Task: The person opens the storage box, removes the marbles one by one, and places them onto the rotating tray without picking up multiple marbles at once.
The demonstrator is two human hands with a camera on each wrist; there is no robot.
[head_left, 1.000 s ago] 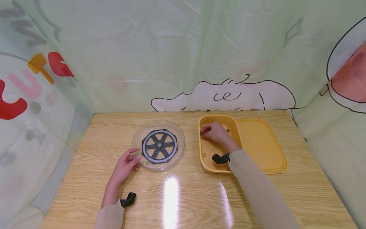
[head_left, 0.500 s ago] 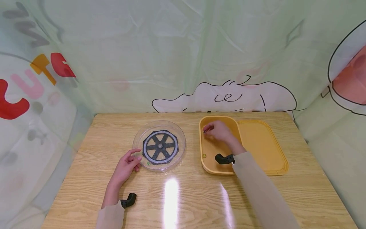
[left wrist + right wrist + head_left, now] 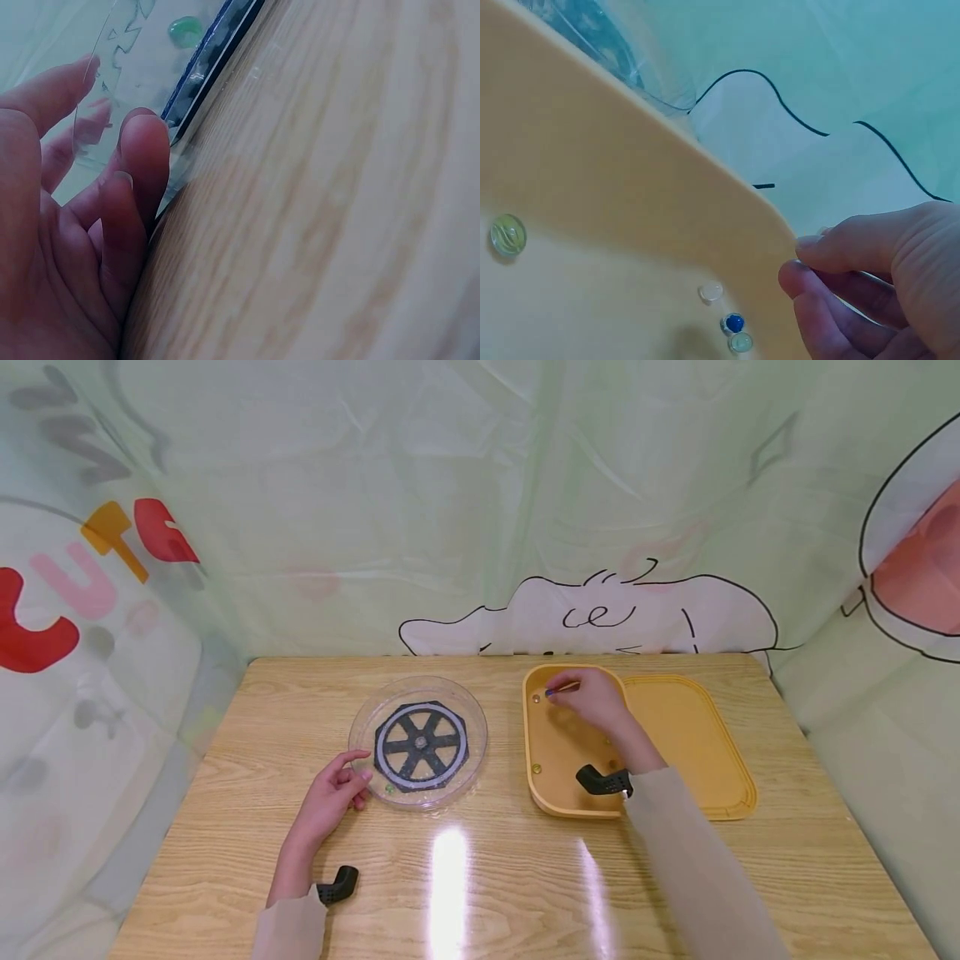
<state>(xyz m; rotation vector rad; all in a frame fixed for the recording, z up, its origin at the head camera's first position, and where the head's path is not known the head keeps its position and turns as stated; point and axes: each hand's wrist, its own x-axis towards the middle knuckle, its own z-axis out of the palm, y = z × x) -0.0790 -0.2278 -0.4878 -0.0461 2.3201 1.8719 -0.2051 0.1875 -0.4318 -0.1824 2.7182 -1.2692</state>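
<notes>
Resting its relaxed, loosely spread fingers at the left edge of a clear dish (image 3: 477, 735), the left hand (image 3: 330, 793) is probably steadying it. The left wrist view is showing a finger through the clear wall, which the head view is hiding. Within the dish's outline, a black wheel-shaped piece (image 3: 397, 746) and, front-left, a green marble (image 3: 389, 788) are showing. On the right half of the desk (image 3: 517, 877), the right hand (image 3: 592, 697) is hanging over a yellow tray (image 3: 555, 743), narrowed fingertips nearing its back-left corner; whether they are holding anything, I cannot tell. The right wrist view is separating a clear marble (image 3: 711, 292), a blue marble (image 3: 733, 323) and a pale green marble (image 3: 741, 343) there; the tray's walls are presumably containing them. Rightmost, a flat yellow lid (image 3: 686, 743) is lying just beside the tray.
</notes>
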